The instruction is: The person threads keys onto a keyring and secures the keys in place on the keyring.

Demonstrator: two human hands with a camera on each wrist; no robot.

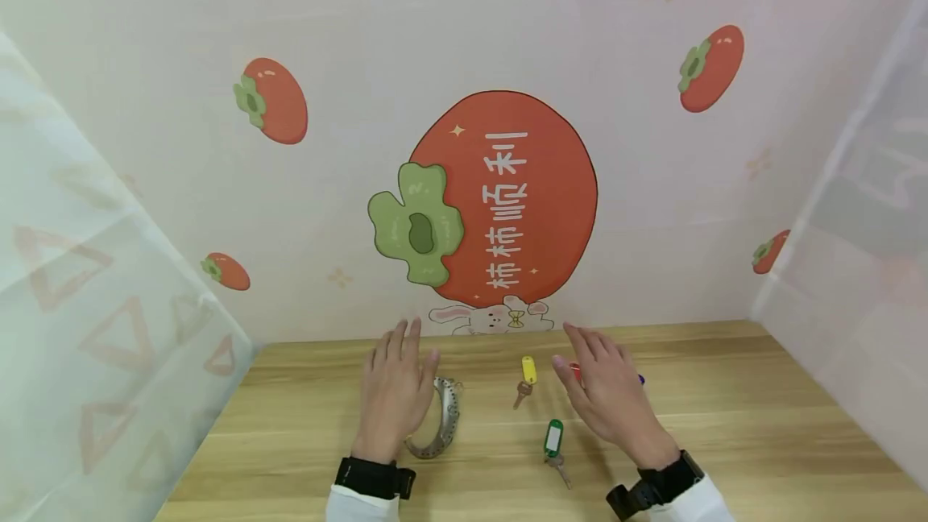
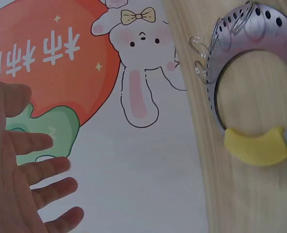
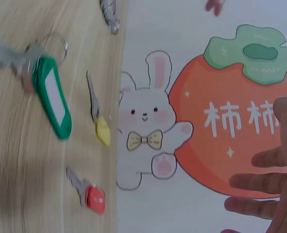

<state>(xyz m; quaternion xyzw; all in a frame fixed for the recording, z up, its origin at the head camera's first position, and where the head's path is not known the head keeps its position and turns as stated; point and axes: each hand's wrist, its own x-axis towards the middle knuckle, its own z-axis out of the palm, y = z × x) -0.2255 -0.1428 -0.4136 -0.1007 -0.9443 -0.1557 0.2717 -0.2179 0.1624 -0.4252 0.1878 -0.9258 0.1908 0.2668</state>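
Fingers (image 1: 580,345) held straight, empty; slim metal key (image 1: 557,463) with oblong green tag (image 1: 553,438) is laid left-and-bodyward of nearer right hand (image 1: 611,403), long axis roughly fore-aft.

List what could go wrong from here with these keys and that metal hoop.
The right hand covers most of the red-tagged key in the head view, so it might get brushed aside.
The small wire rings on the perforated metal hoop could snag a finger of the nearby left hand.
The yellow-tagged key lies flat, so it may be hard to pinch.
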